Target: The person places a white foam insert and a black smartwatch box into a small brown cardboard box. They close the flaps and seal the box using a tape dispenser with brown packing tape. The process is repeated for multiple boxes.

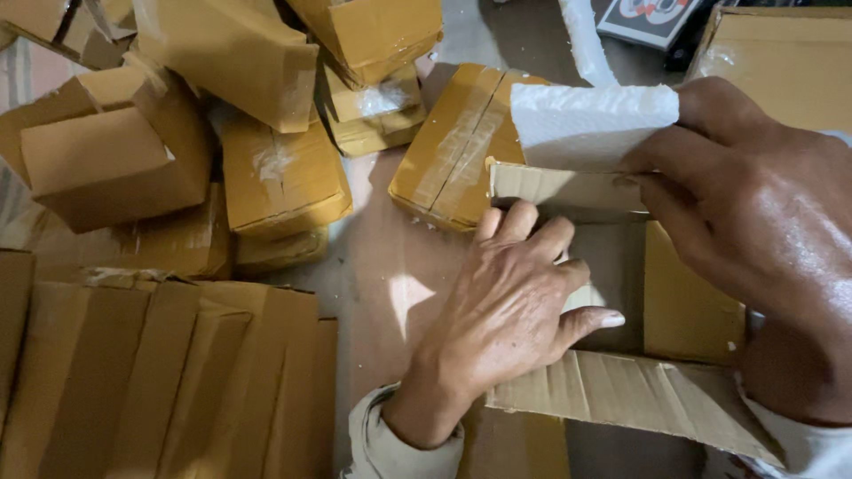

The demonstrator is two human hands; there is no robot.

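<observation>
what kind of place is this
Likely a packing or shipping work area. A pile of taped cardboard boxes covers the surface, flattened cardboard lies stacked nearby, and the right hand lowers a white foam piece into an open box.

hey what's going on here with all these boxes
A person is working over an open cardboard box on the floor. Their left hand rests on the box's edge with fingers reaching inside, while the right hand holds a white foam piece at the box's far flap. To the left lies a heap of closed, taped boxes, and a stack of flattened cardboard sits in the near left corner.
</observation>
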